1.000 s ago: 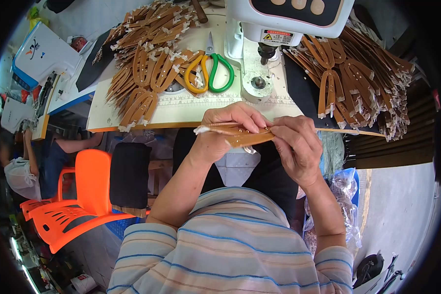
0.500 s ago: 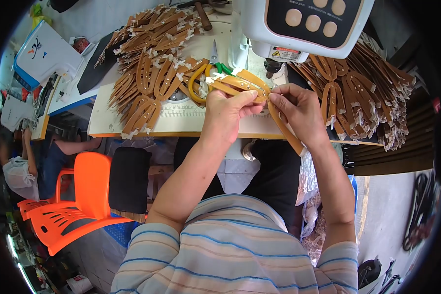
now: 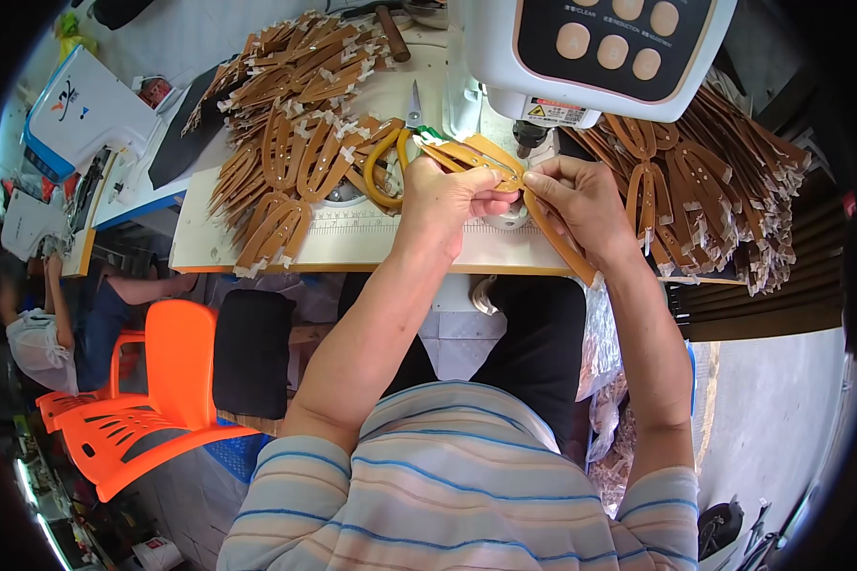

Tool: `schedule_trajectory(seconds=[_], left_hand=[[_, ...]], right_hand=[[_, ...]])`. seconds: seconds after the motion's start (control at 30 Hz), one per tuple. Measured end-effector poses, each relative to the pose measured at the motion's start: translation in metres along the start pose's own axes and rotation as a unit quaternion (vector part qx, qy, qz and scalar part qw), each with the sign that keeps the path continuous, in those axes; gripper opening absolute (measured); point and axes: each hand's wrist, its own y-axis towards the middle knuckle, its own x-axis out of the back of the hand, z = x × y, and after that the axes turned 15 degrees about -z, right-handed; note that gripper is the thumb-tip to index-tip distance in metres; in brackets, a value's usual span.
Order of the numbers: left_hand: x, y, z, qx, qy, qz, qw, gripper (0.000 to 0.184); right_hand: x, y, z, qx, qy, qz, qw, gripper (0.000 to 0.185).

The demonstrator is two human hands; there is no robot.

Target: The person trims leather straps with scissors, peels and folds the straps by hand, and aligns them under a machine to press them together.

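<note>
My left hand pinches a tan leather strap piece with small metal studs, its thumb lying along the top. At the studded joint, my right hand grips the same piece between thumb and fingers. One of its straps slants down under my right hand, ending in a pale tip near the wrist. Just above the joint is the dark nozzle of the white machine, apart from the leather as far as I can see. Yellow-handled scissors lie left of the hands.
Piled strap pieces cover the table's left side, and another heap hangs over its right edge. A hammer lies at the back. An orange chair stands at left; beyond it sits another person.
The left ends of the strap piece have shifted slightly right and up. Both hands keep their grip on the piece near the nozzle, with little other movement.
</note>
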Motion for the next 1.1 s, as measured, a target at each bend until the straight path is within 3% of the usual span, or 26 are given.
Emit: schedule_trajectory(seconds=[1.1], left_hand=[[-0.0013, -0.0018, 0.0017, 0.006, -0.02, -0.015, 1.0, 0.02]], right_hand=[[0.0022, 0.0023, 0.0015, -0.027, 0.016, 0.017, 0.999, 0.01]])
